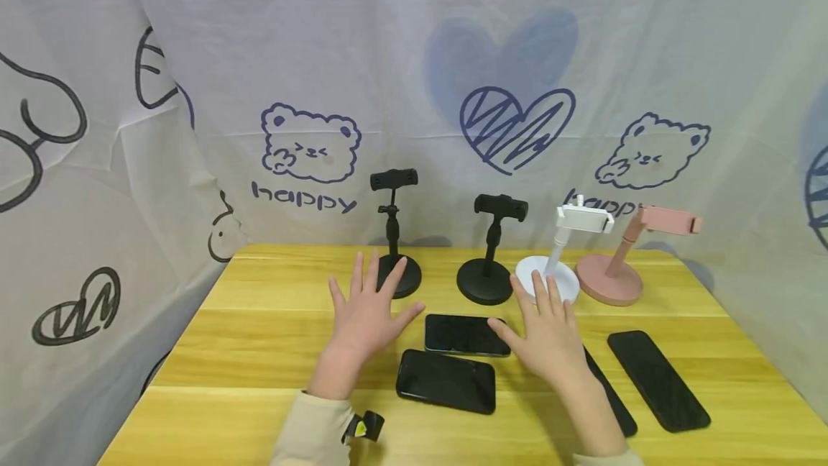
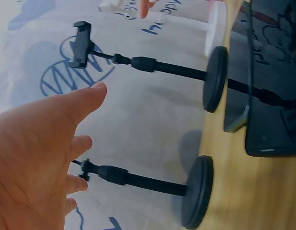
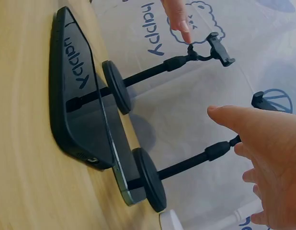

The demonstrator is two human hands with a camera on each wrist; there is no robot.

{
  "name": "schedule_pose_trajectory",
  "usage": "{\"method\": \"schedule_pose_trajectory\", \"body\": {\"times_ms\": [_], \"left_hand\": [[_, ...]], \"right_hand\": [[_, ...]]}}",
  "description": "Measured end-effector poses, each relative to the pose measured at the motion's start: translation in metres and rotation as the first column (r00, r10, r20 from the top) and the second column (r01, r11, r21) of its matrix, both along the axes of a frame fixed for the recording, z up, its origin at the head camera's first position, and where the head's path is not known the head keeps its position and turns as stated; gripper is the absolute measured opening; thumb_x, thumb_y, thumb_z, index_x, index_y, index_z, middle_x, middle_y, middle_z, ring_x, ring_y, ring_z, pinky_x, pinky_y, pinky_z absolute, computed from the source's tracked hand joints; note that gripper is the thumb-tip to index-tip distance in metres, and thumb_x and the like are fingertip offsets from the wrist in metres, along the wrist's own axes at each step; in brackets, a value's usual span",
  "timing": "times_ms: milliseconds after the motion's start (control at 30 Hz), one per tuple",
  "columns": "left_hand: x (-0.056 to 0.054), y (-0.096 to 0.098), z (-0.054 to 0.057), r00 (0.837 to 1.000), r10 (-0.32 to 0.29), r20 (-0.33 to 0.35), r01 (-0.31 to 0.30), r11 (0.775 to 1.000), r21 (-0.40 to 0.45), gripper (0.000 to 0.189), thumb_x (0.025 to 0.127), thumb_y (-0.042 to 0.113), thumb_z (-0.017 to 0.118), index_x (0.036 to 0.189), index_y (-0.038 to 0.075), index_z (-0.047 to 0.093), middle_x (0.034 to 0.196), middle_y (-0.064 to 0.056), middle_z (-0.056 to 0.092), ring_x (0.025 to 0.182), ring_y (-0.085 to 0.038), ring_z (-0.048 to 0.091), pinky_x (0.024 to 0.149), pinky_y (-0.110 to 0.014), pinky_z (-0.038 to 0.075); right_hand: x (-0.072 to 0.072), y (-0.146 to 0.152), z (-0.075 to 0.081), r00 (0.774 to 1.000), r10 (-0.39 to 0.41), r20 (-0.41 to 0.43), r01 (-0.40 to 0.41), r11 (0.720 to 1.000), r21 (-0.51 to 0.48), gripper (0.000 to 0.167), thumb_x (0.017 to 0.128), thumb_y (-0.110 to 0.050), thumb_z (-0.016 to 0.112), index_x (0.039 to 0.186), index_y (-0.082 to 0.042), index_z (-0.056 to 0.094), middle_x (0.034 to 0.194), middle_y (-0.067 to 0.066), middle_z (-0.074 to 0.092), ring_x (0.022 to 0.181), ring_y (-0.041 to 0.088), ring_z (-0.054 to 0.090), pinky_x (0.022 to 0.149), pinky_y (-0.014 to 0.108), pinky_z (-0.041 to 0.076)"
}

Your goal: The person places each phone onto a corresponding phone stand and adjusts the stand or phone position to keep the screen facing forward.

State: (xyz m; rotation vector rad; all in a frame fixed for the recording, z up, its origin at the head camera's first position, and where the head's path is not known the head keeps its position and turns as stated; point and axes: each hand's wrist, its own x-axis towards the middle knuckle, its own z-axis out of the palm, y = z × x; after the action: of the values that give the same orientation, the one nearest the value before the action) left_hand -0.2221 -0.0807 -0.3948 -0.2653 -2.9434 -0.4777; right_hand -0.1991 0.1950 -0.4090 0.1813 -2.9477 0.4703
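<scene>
My left hand (image 1: 367, 318) is held with fingers spread, in front of the left black phone stand (image 1: 392, 236); nothing is in it. Fingers also apart, my right hand (image 1: 546, 333) hovers near the white phone stand (image 1: 558, 250) and holds nothing. Between the hands lie two dark phones, a farther phone (image 1: 467, 334) and a nearer phone (image 1: 446, 382). A second black phone stand (image 1: 485, 280) stands behind them. Both wrist views show each hand's thumb and fingers extended, apart from the stands.
A pink phone stand (image 1: 611, 280) is at the back right of the wooden table (image 1: 226, 351). Two more dark phones lie at the right, one phone (image 1: 658, 380) in full view and another phone (image 1: 611, 394) partly behind the right forearm. A printed curtain (image 1: 388, 49) hangs behind the table.
</scene>
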Motion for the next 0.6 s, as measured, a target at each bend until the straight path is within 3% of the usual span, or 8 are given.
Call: {"method": "schedule_pose_trajectory", "body": {"times_ms": [133, 300, 400, 600], "left_hand": [[0.003, -0.001, 0.01, 0.999, -0.008, -0.047, 0.009, 1.0, 0.014, 0.078, 0.089, 0.07, 0.046, 0.155, 0.04, 0.019, 0.165, -0.008, 0.009, 0.153, -0.032, -0.006, 0.112, -0.074, -0.002], [0.007, -0.004, 0.023, 0.99, -0.013, -0.143, 0.023, 0.997, 0.067, 0.075, 0.089, 0.068, 0.05, 0.153, 0.037, 0.027, 0.163, -0.005, 0.021, 0.153, -0.031, 0.006, 0.112, -0.074, 0.003], [0.009, -0.006, 0.029, 0.976, -0.011, -0.217, 0.033, 0.995, 0.099, 0.073, 0.089, 0.065, 0.053, 0.152, 0.033, 0.033, 0.16, -0.005, 0.031, 0.151, -0.032, 0.017, 0.112, -0.073, 0.009], [0.014, -0.018, 0.039, 0.931, 0.013, -0.365, 0.05, 0.985, 0.163, 0.068, 0.089, 0.056, 0.06, 0.147, 0.026, 0.042, 0.151, -0.007, 0.044, 0.144, -0.033, 0.033, 0.111, -0.071, 0.017]], "right_hand": [[0.002, -0.002, 0.004, 0.999, 0.014, -0.047, -0.014, 1.0, -0.01, 0.084, 0.091, -0.066, 0.048, 0.156, -0.02, 0.022, 0.163, 0.02, 0.011, 0.151, 0.042, 0.003, 0.115, 0.068, 0.01], [0.004, -0.005, 0.011, 0.985, 0.041, -0.169, -0.046, 0.998, -0.029, 0.079, 0.091, -0.059, 0.055, 0.153, -0.018, 0.03, 0.161, 0.02, 0.02, 0.15, 0.042, 0.01, 0.114, 0.067, 0.017], [0.006, -0.006, 0.015, 0.969, 0.069, -0.235, -0.081, 0.996, -0.044, 0.077, 0.09, -0.054, 0.059, 0.152, -0.016, 0.034, 0.158, 0.019, 0.029, 0.148, 0.042, 0.018, 0.114, 0.064, 0.022], [0.014, -0.02, 0.018, 0.909, 0.17, -0.379, -0.199, 0.979, -0.039, 0.074, 0.087, -0.045, 0.069, 0.148, -0.015, 0.041, 0.147, 0.015, 0.046, 0.14, 0.038, 0.038, 0.113, 0.055, 0.032]]}}
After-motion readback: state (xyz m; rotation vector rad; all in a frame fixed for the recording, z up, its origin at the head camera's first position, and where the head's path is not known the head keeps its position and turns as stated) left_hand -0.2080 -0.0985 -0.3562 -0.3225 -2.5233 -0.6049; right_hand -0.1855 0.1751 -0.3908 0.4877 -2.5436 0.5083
